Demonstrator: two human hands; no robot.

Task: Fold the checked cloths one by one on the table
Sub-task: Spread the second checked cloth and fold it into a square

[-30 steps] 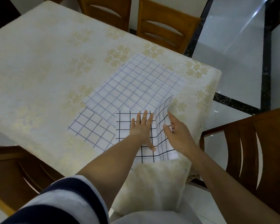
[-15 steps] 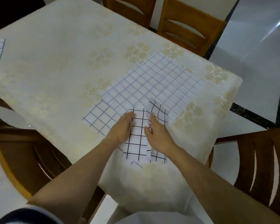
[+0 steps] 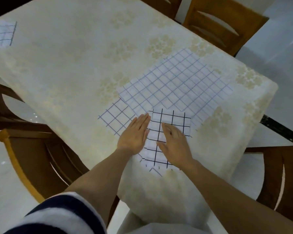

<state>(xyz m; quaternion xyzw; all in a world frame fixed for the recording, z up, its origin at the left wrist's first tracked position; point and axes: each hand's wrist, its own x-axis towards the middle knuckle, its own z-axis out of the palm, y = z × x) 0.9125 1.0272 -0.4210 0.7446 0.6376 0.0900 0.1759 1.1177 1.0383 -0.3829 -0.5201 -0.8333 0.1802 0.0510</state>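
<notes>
Both forearms reach in from the near edge and meet over the near right part of the table. The left hand (image 3: 134,132) lies flat, palm down, with its fingers straight and pressed together, pointing to the far right. It rests along the left edge of the black-checked cloth (image 3: 173,119) and grips nothing. The right hand (image 3: 175,143) is also flat and palm down, its fingers stretched out and its thumb spread to the left, pressing on the middle of the same cloth without curling round it. This cloth is white with bold black grid lines, a narrow folded rectangle lying close to the near table edge. Its far end overlaps a larger blue-checked cloth (image 3: 176,85), which is spread flat. A third cloth (image 3: 114,118) with wider blue squares shows at the left, under both. Far off at the left edge lies a small folded cloth (image 3: 2,33). All rest on a cream flowered tablecloth (image 3: 74,65). A navy and white sleeve (image 3: 57,215) covers the left upper arm.
</notes>
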